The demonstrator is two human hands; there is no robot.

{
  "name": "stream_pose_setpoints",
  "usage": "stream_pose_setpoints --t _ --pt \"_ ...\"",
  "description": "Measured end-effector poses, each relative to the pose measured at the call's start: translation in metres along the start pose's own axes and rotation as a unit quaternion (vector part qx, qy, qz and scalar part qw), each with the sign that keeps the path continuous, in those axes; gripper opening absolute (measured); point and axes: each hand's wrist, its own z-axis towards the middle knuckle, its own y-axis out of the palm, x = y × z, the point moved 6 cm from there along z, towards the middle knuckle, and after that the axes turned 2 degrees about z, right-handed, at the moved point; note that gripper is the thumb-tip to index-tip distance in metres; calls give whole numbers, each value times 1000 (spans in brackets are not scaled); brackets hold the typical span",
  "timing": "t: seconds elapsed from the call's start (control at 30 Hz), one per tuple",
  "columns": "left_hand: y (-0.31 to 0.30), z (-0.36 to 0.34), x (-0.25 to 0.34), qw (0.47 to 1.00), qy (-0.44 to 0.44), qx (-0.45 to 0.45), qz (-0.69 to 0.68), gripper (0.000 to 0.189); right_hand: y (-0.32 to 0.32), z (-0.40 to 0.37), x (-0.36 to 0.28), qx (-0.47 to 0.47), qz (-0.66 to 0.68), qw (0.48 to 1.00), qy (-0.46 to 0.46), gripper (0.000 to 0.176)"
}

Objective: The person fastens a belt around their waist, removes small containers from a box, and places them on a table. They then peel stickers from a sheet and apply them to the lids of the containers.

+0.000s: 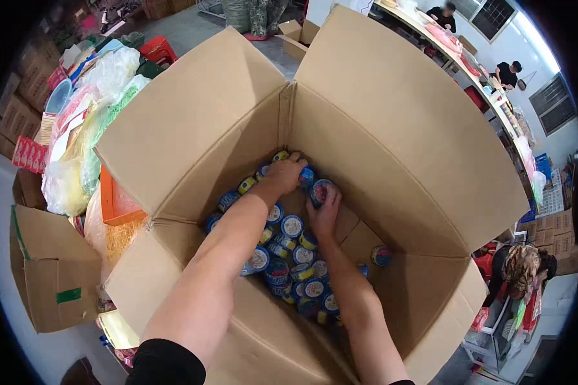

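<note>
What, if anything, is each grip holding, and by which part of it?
The right grip holds a tub by its sides. The left grip is at another tub; whether it holds that cannot be told.

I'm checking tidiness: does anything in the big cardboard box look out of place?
One lone container sits near the right wall of the cardboard box, apart from the main heap of round containers. The heap looks jumbled, some facing up, others tilted.

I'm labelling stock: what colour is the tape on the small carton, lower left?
Green tape; best seen in the head view.
</note>
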Motion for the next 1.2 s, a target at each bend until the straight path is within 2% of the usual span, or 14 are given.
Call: stream_pose_setpoints --t 0.03,0.23,0.27,0.43,0.5,0.63,0.77,0.8,0.9,0.97,1.1,1.13,1.17,1.2 --pt "-4 3 4 1000 4 -11 5 58 4 -1 -4 12 -16 999 -24 74" --pt "18 4 7 998 51 -20 0 58 20 -5 25 -32 -1 994 106 81" --pt "18 3 8 998 65 -21 1 60 21 -7 27 -24 -3 995 98 80" --pt "17 12 7 999 9 33 6 79 4 -3 12 -8 19 998 56 77" --pt "26 10 9 998 -23 50 33 83 1 -3 14 28 24 997 75 77" --pt "42 -12 33 985 104 80 115 72 -29 -21 2 15 -22 991 129 77" --pt "47 -13 65 996 25 -76 46 56 -44 -24 1 6 19 992 121 79" --pt "44 -12 62 997 13 -61 -42 59 -48 -25 2 -8 16 992 125 80" --pt "43 -25 73 994 105 -6 4 59 -57 -22 1 -55 -17 990 125 80" --pt "46 -27 82 997 74 -19 28 60 -67 -18 -7 -86 -77 988 107 80" --pt "-5 -48 89 993 17 -89 81 63 -96 -5 -34 -123 0 988 88 85" --pt "-26 -49 82 995 -7 -71 64 67 -103 7 -40 -137 47 985 90 87" --pt "-69 -60 84 997 -38 -46 39 66 -117 21 -64 -153 155 969 113 93" --pt "-120 -82 90 997 -72 -20 15 65 -133 35 -86 -144 180 963 139 92"
